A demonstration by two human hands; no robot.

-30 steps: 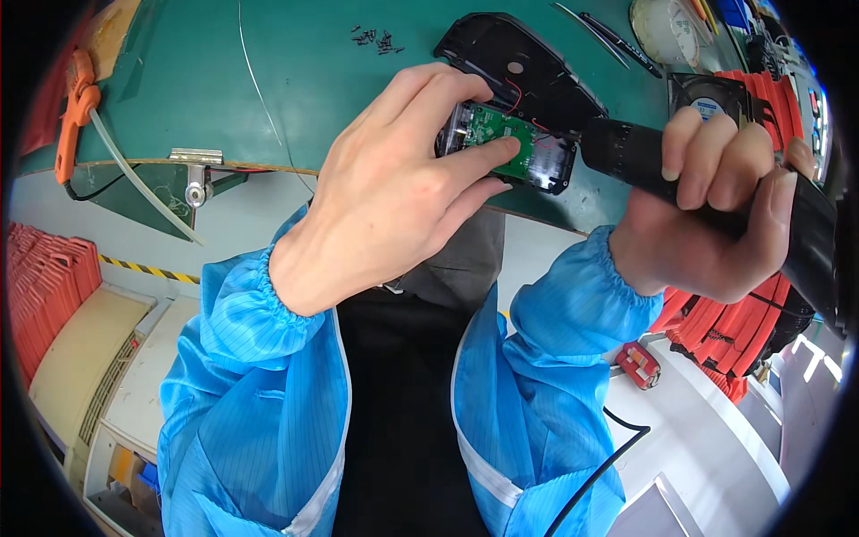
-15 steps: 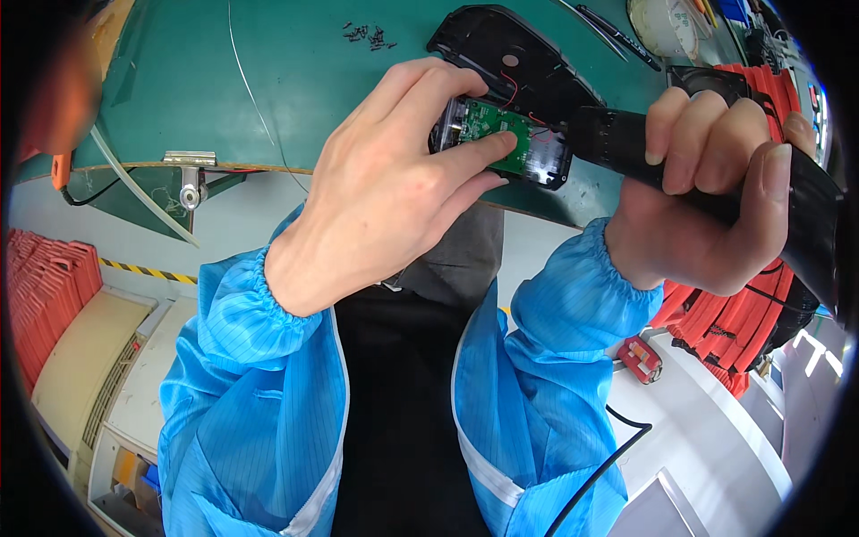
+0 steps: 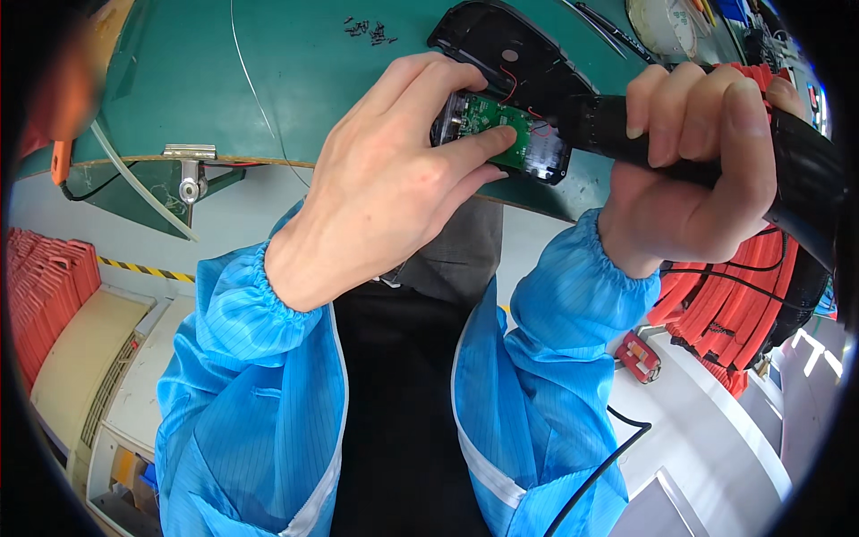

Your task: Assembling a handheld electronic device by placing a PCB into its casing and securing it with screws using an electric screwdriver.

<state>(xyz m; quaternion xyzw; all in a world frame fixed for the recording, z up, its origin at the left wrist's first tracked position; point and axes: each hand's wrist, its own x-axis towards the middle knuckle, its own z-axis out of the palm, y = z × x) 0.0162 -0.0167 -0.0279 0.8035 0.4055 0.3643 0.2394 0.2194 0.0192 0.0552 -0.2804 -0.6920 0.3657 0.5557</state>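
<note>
Green work surface [image 3: 179,89] fills the upper half, its near edge bowed by the lens; white floor [image 3: 259,201] shows below it. Blue elasticated sleeves [image 3: 582,295] reach in from the lower edge, either side of a black garment [image 3: 398,403]. Stacked red pieces at both flanks, left stack [image 3: 49,304] and right stack [image 3: 725,313].

Left hand [image 3: 385,174] palm down, gripping the device casing [image 3: 548,161] at its left part; one fingertip rests on the board inside. Right hand [image 3: 698,170] has its fingers wrapped round a black tubular handheld tool [image 3: 613,125]. Tool's narrower end sits at the casing's right end; cannot tell whether the two touch.

Black curved shell [image 3: 501,40] lies just beyond the casing, hollow side up. Casing sits near the front edge of the surface, at centre right. Far right, a tape roll [image 3: 660,25]. Metal clamp [image 3: 190,170] on the near edge, left; pale tube [image 3: 143,183] hangs beside it. Green circuit board [image 3: 488,118] in the casing. Thin red wire [image 3: 513,87] between shell and board. Smallest: loose dark screws [image 3: 369,32], scattered left of the shell
</note>
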